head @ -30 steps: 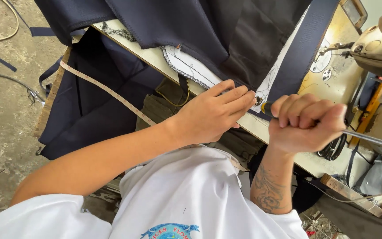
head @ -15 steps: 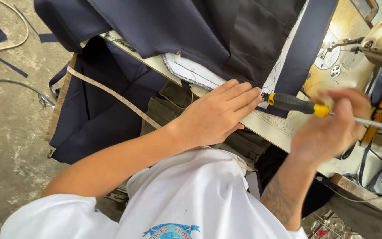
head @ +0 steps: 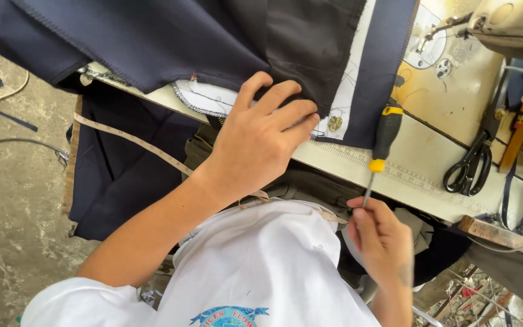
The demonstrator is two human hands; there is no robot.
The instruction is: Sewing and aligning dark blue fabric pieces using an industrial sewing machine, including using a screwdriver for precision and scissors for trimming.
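A worn cream-coloured counter (head: 431, 151) is seen from above, its near edge marked with a printed ruler scale; grey, stained concrete floor (head: 7, 200) is visible to the left, with cables lying across it. A pale sewing machine (head: 509, 24) occupies the far right corner of the counter, and black-handled scissors (head: 468, 163) lie flat on the bare surface near it. Dark navy fabric (head: 171, 36) is draped over the far part of the counter and hangs off its left end; a white lining piece with a stitched edge (head: 204, 100) shows beneath it. A navy strip (head: 379, 60) runs down across the counter towards the near edge. A cream measuring tape (head: 134, 140) trails over the hanging cloth below the counter edge.

The left hand (head: 261, 136) is laid flat, fingers together and extended, pressing the folded fabric corner onto the counter; nothing is gripped. A small brass-coloured metal fitting (head: 335, 123) lies just beside its fingertips. The right hand (head: 379, 239) is held below the near edge, fingers closed on the metal shaft of a screwdriver (head: 382, 136). The black-and-yellow handle of the tool points away, lying over the counter beside the navy strip.
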